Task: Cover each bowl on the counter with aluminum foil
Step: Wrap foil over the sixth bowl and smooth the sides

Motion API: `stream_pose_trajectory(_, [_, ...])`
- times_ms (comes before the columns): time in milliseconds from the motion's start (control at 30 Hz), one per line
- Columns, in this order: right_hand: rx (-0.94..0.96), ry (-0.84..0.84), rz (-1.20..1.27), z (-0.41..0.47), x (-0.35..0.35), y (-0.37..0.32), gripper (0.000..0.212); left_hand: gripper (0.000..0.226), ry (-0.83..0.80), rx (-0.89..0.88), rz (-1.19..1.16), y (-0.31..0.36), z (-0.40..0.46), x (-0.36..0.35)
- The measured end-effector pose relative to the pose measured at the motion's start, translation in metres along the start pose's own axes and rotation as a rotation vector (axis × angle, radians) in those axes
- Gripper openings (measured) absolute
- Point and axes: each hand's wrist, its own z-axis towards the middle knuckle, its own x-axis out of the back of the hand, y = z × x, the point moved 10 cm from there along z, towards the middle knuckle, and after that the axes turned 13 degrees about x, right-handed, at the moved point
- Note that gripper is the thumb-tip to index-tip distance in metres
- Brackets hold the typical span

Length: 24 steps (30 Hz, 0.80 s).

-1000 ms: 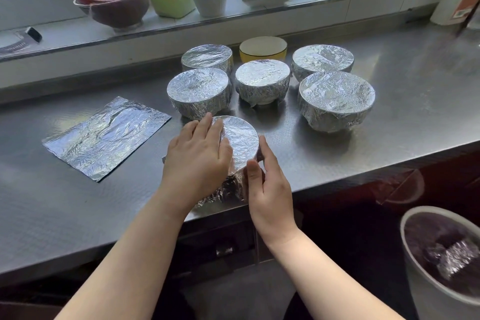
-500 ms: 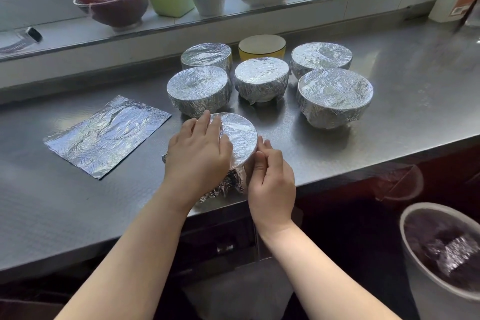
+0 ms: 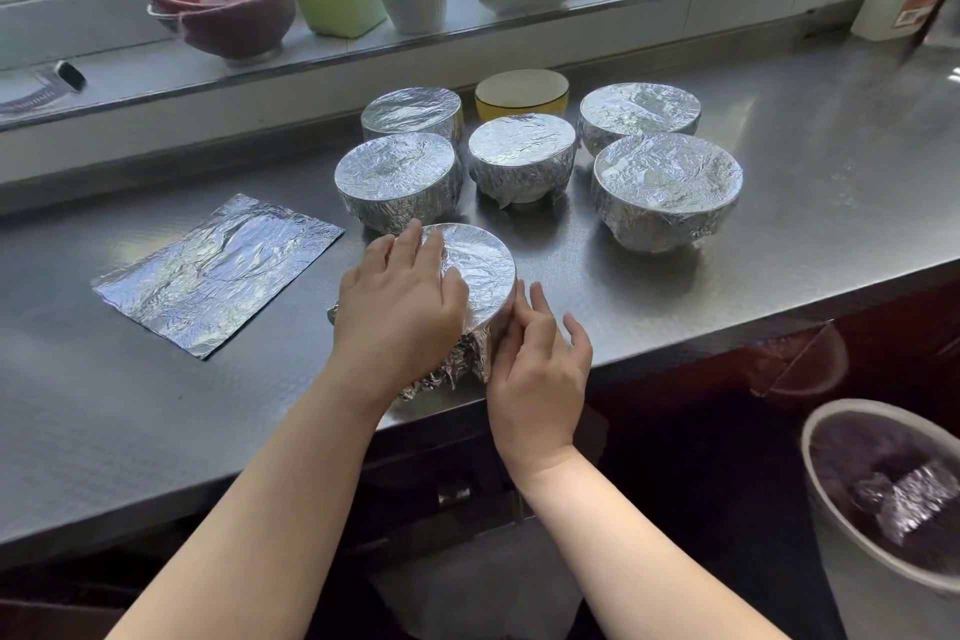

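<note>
Bowl in hand (image 3: 480, 276) sits at lower centre of frame, close to the front edge of the steel bench (image 3: 779, 244), already capped with foil. Top is drawn smooth; the skirt on the near side is bunched and ragged where it meets the bench.

My left hand (image 3: 400, 301) lies flat over the left part of the lid, fingers relaxed and spread, pressing rather than gripping. My right hand (image 3: 537, 359) is against the right wall of the bowl, first fingers laid along the foil, the outer ones lifted clear; nothing pinched that I can make out.

Handling, as I judge it: foil is thin, light, holds a crease, tears if dragged. Bowl underneath is likely ceramic, rigid, heavy enough to stay put under a palm. Best purchase is on the wall just under the rim, smoothing downward, with the top held steady.

Five wrapped bowls (image 3: 667, 190) stand in a cluster above centre. One yellow bowl (image 3: 522, 94) behind them is bare. A spare foil sheet (image 3: 218, 273) lies flat at left, likely meant for it.
</note>
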Motion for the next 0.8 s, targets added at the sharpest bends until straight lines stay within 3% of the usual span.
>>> stream_pose_trajectory(267, [-0.015,0.015,-0.085,0.008,0.012,-0.003,0.018,0.06,-0.007,-0.002,-0.005,0.0,0.0,0.0])
stream_pose_trajectory(800, [-0.071,-0.307,-0.117,0.016,0.0,0.01,0.032,0.057,-0.011,0.054,-0.015,-0.001,-0.002,0.001])
